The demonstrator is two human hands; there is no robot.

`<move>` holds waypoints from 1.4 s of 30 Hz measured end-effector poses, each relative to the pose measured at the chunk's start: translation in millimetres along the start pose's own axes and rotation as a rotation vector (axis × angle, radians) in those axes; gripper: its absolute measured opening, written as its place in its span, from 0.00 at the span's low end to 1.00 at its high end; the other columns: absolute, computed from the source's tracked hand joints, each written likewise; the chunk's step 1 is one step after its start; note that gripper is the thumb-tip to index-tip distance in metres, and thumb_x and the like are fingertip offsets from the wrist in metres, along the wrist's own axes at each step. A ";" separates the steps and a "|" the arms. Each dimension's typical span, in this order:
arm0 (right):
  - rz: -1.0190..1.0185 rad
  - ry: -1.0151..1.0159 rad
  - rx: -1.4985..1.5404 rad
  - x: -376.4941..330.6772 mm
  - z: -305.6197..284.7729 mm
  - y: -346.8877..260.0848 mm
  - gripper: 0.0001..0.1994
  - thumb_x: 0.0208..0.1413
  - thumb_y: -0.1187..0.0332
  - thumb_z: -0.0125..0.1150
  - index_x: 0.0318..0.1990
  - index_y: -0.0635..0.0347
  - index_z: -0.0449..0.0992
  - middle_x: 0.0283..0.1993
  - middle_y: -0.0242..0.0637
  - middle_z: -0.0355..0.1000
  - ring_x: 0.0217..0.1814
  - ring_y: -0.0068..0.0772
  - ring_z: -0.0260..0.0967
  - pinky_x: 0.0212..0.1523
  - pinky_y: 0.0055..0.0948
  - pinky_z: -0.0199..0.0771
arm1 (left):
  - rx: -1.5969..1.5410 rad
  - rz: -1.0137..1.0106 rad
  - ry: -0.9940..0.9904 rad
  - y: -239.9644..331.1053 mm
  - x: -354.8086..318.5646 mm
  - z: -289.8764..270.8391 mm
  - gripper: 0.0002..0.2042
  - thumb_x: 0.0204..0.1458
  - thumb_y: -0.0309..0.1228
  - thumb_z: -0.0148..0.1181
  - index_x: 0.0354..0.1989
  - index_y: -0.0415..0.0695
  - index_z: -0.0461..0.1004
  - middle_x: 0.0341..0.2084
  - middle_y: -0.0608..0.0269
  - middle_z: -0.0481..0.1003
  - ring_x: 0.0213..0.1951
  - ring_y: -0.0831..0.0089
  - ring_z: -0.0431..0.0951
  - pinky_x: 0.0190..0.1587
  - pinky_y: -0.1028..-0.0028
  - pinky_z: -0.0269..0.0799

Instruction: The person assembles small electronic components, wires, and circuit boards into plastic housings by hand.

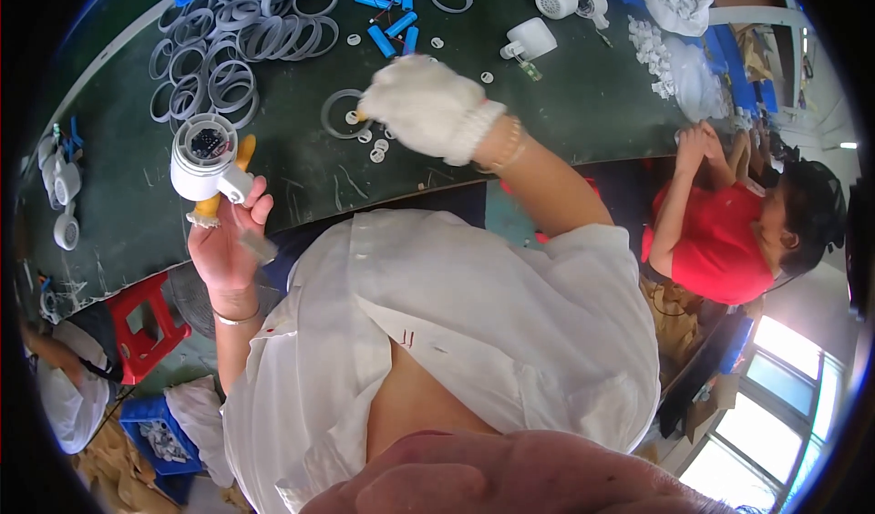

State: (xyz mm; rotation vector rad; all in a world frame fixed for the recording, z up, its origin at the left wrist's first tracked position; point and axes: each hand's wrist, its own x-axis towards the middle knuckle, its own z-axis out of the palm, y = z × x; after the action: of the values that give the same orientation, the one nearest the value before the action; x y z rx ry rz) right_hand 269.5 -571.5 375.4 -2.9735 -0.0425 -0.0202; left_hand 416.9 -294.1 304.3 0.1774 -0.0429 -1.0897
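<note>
- The left hand [225, 241] is closing bare fingers around a white round housing [204, 157], gripping it by its short neck and holding it up above the near edge of the dark green desk [301, 177].
- The housing's open face is showing a dark board inside; a yellow-orange tool [239, 163] is sticking out from behind it, seemingly in the same grip.
- The right hand [428, 106], wearing a white glove, is hovering over the desk with fingers curled loosely; it is blurred, so I cannot tell whether it is pinching anything.
- A grey ring [343, 113] and a few small white discs [376, 148] are lying flat just beside and below the gloved fingers.
- A heap of grey rings [232, 49] is sitting farther back on the left, with blue cylinders [394, 22] and more white housings [530, 38] beyond.
- Another person in a red shirt [720, 241] is working at the right end of the desk.
</note>
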 end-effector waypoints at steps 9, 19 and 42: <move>0.272 0.360 -0.009 -61.7 8.0 -18.3 0.08 0.47 0.61 0.66 0.28 0.54 0.76 0.32 0.36 0.73 0.36 0.39 0.71 0.32 0.34 0.74 | 0.116 -0.125 -0.071 -23.0 38.0 42.9 0.38 0.55 0.56 0.51 0.68 0.47 0.51 0.66 0.43 0.51 0.61 0.31 0.58 0.61 0.41 0.59; 0.152 0.281 0.075 -31.9 31.2 -27.9 0.05 0.45 0.67 0.59 0.27 0.56 0.78 0.37 0.35 0.74 0.37 0.40 0.71 0.39 0.35 0.71 | 0.780 -0.039 0.213 -29.8 39.0 33.7 0.37 0.53 0.53 0.54 0.66 0.44 0.54 0.55 0.48 0.67 0.50 0.55 0.74 0.51 0.52 0.73; 0.039 0.429 0.355 -54.3 5.3 -31.0 0.13 0.44 0.58 0.68 0.35 0.54 0.81 0.44 0.27 0.75 0.40 0.37 0.66 0.41 0.33 0.67 | 2.334 0.134 -0.285 -60.5 41.4 104.1 0.23 0.40 0.28 0.67 0.49 0.53 0.76 0.41 0.61 0.74 0.28 0.63 0.77 0.31 0.72 0.73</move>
State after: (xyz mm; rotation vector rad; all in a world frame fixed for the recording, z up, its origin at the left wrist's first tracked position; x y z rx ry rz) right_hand 214.4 -541.5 374.5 -2.5542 0.0596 -0.5787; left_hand 370.3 -370.7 394.7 2.0239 -1.5630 -0.3882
